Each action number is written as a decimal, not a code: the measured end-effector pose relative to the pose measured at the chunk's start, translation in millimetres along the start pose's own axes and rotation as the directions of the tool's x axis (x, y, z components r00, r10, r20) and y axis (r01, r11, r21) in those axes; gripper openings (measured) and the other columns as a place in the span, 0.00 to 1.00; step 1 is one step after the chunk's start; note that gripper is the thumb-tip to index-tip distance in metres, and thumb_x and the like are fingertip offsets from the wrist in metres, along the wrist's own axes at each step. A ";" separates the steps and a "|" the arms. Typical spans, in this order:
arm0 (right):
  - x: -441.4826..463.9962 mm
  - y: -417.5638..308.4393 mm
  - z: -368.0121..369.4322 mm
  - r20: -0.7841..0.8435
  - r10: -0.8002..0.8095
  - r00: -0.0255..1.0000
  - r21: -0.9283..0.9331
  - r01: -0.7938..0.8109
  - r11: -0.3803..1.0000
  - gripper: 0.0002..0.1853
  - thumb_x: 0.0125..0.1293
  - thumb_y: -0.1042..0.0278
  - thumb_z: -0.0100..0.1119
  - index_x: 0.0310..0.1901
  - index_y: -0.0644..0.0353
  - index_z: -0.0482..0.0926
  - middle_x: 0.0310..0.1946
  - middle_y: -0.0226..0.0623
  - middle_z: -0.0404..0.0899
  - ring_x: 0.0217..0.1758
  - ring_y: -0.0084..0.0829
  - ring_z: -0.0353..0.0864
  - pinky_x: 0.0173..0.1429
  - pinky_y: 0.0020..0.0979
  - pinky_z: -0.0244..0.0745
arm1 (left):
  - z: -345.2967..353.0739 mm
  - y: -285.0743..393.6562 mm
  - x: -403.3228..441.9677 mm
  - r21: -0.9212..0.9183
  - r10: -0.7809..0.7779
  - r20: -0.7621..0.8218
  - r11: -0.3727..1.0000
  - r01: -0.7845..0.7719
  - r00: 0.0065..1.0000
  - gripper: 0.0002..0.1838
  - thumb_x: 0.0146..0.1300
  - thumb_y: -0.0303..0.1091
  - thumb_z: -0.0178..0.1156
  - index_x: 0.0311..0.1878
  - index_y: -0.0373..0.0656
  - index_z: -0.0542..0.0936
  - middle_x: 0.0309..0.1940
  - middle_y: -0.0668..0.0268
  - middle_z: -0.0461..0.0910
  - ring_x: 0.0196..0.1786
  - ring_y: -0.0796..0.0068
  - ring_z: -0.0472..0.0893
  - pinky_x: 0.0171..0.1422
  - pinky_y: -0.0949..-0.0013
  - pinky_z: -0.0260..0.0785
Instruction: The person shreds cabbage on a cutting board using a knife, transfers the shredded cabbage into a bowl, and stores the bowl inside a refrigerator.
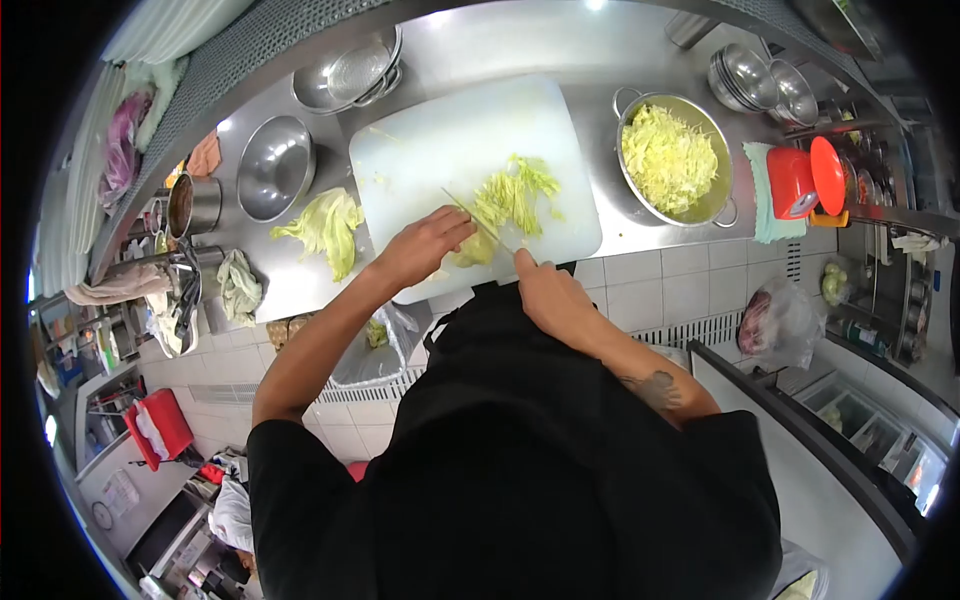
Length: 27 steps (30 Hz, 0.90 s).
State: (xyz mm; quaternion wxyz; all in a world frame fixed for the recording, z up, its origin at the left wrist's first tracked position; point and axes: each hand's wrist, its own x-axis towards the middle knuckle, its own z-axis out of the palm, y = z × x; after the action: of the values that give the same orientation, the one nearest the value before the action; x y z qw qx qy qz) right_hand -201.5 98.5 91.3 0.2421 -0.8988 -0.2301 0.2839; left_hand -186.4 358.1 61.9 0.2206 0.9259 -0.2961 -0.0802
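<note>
On the white cutting board [400, 150], my left hand [428, 243] presses on a piece of lettuce [474, 249], its fingers drawn together near the blade. My right hand [550, 293] is wrapped round the handle of a knife [478, 219], whose blade points up and left across the lettuce. Shredded lettuce [514, 195] lies just beyond the blade. To the left of the board are loose lettuce leaves [328, 229] on the steel counter. A colander [724, 158] full of shredded lettuce stands to the right of the board.
An empty steel bowl [275, 168] and a steel strainer [345, 78] stand at the left. A red container [791, 183] sits on a green cloth [767, 215] at the right. Below the counter edge is a lined bin [368, 360]. Small steel bowls [748, 78] are stacked at the back right.
</note>
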 end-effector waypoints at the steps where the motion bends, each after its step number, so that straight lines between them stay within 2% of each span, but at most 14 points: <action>1: 3.3 3.5 10.0 0.008 -0.002 1.000 0.004 0.002 1.000 0.09 0.66 0.76 0.50 0.46 0.66 0.64 0.32 0.65 0.79 0.32 0.66 0.82 0.36 0.59 0.78 | 1.9 1.2 -3.1 -0.003 -0.007 0.004 1.000 0.007 1.000 0.22 0.55 0.18 0.62 0.56 0.38 0.80 0.56 0.60 0.79 0.63 0.58 0.76 0.62 0.61 0.75; 3: 24.2 18.0 39.9 -0.069 -0.019 0.997 0.055 0.023 0.998 0.09 0.67 0.76 0.49 0.47 0.66 0.64 0.32 0.65 0.79 0.34 0.66 0.82 0.38 0.59 0.78 | 2.5 1.0 -1.4 -0.009 0.026 -0.028 1.000 -0.026 0.999 0.22 0.55 0.17 0.62 0.56 0.38 0.80 0.57 0.60 0.79 0.63 0.58 0.76 0.63 0.61 0.75; 7: 45.2 13.3 49.9 -0.116 -0.033 0.993 0.023 0.036 0.999 0.09 0.68 0.75 0.48 0.48 0.65 0.64 0.32 0.65 0.80 0.35 0.67 0.82 0.39 0.61 0.78 | 2.1 1.2 -6.9 0.022 0.024 -0.018 0.999 -0.023 1.000 0.22 0.55 0.17 0.61 0.56 0.38 0.80 0.58 0.60 0.79 0.63 0.58 0.76 0.63 0.61 0.75; 10: 10.7 9.9 17.4 -0.096 -0.053 0.994 -0.003 0.053 0.999 0.10 0.68 0.74 0.49 0.49 0.65 0.64 0.31 0.64 0.80 0.35 0.67 0.82 0.39 0.61 0.78 | 2.1 -0.9 -0.4 0.011 -0.019 -0.020 1.000 0.019 1.000 0.22 0.56 0.18 0.62 0.56 0.38 0.80 0.58 0.59 0.79 0.64 0.58 0.76 0.64 0.60 0.75; 12: -5.5 3.3 14.1 -0.009 0.020 1.000 0.010 -0.020 1.000 0.10 0.67 0.75 0.49 0.48 0.64 0.65 0.30 0.63 0.80 0.34 0.66 0.83 0.38 0.60 0.78 | 5.2 2.0 -4.9 0.017 0.025 -0.068 1.000 -0.024 0.997 0.22 0.56 0.18 0.62 0.56 0.38 0.80 0.57 0.60 0.79 0.64 0.58 0.76 0.63 0.61 0.75; 15: 44.8 22.8 62.6 -0.083 -0.019 0.996 0.013 0.020 1.000 0.10 0.68 0.74 0.49 0.49 0.64 0.64 0.31 0.63 0.80 0.34 0.66 0.83 0.38 0.60 0.78 | 4.7 -0.6 -6.6 -0.031 -0.009 -0.060 0.999 0.007 0.998 0.22 0.56 0.18 0.63 0.56 0.38 0.80 0.57 0.60 0.79 0.63 0.58 0.77 0.62 0.61 0.76; 17: 54.7 23.9 61.6 -0.140 -0.063 0.988 0.003 0.064 0.998 0.10 0.69 0.73 0.49 0.49 0.64 0.64 0.31 0.64 0.80 0.35 0.66 0.83 0.38 0.60 0.78 | 3.4 -3.4 -6.6 -0.020 -0.001 -0.077 1.000 -0.001 0.997 0.22 0.55 0.18 0.63 0.55 0.37 0.80 0.57 0.60 0.79 0.63 0.59 0.77 0.62 0.61 0.76; 20: 28.1 5.8 20.8 -0.119 -0.061 0.991 -0.012 0.060 0.998 0.10 0.69 0.74 0.50 0.49 0.64 0.64 0.31 0.65 0.80 0.35 0.65 0.83 0.38 0.60 0.79 | 3.8 -5.4 -12.9 -0.002 -0.004 -0.066 1.000 0.004 0.998 0.22 0.55 0.18 0.63 0.55 0.37 0.80 0.57 0.60 0.79 0.63 0.59 0.77 0.61 0.62 0.77; 21: 11.2 0.4 11.3 -0.061 -0.036 0.998 -0.019 0.035 0.999 0.10 0.68 0.74 0.50 0.48 0.64 0.65 0.31 0.65 0.80 0.35 0.65 0.83 0.37 0.59 0.79 | 6.1 -4.3 -15.2 0.005 -0.034 -0.060 0.999 0.034 0.998 0.22 0.55 0.18 0.63 0.55 0.37 0.80 0.56 0.59 0.79 0.63 0.59 0.77 0.61 0.62 0.77; 22: -0.3 -3.5 10.4 0.006 -0.007 1.000 -0.020 0.007 1.000 0.10 0.67 0.75 0.50 0.48 0.65 0.65 0.31 0.65 0.80 0.35 0.65 0.83 0.37 0.59 0.79 | 6.7 -1.4 -17.7 -0.003 -0.048 -0.062 0.999 0.047 0.997 0.22 0.55 0.18 0.63 0.55 0.37 0.80 0.56 0.59 0.79 0.63 0.59 0.77 0.61 0.62 0.77; 24: 13.3 2.6 35.8 0.002 0.002 1.000 -0.013 -0.002 1.000 0.10 0.67 0.75 0.50 0.47 0.65 0.65 0.32 0.65 0.80 0.35 0.66 0.83 0.37 0.59 0.79 | 4.1 -0.7 -16.1 -0.014 0.009 -0.099 1.000 -0.010 0.995 0.22 0.55 0.18 0.63 0.55 0.38 0.80 0.56 0.60 0.79 0.63 0.59 0.77 0.61 0.62 0.77; 26: 50.1 19.1 67.4 -0.118 -0.045 0.992 -0.016 0.044 0.999 0.10 0.69 0.74 0.51 0.48 0.65 0.65 0.33 0.66 0.80 0.35 0.67 0.83 0.38 0.61 0.79 | 5.8 -2.2 -16.0 0.004 0.010 -0.111 1.000 -0.010 0.994 0.21 0.55 0.18 0.63 0.55 0.38 0.80 0.56 0.60 0.79 0.63 0.59 0.77 0.61 0.62 0.76; 27: 50.8 17.3 63.3 -0.118 -0.051 0.992 -0.019 0.049 0.999 0.10 0.69 0.74 0.51 0.48 0.65 0.65 0.33 0.66 0.80 0.35 0.67 0.83 0.38 0.61 0.79 | 6.3 -3.0 -17.5 0.023 0.011 -0.115 1.000 -0.009 0.993 0.21 0.56 0.18 0.63 0.55 0.38 0.80 0.56 0.61 0.79 0.63 0.59 0.77 0.61 0.62 0.76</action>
State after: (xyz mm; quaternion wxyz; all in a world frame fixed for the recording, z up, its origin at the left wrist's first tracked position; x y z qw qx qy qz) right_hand -198.9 132.4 15.6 0.2549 -0.9100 -0.2402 0.2221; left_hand -200.8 368.3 55.2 0.2270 0.9299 -0.2884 -0.0224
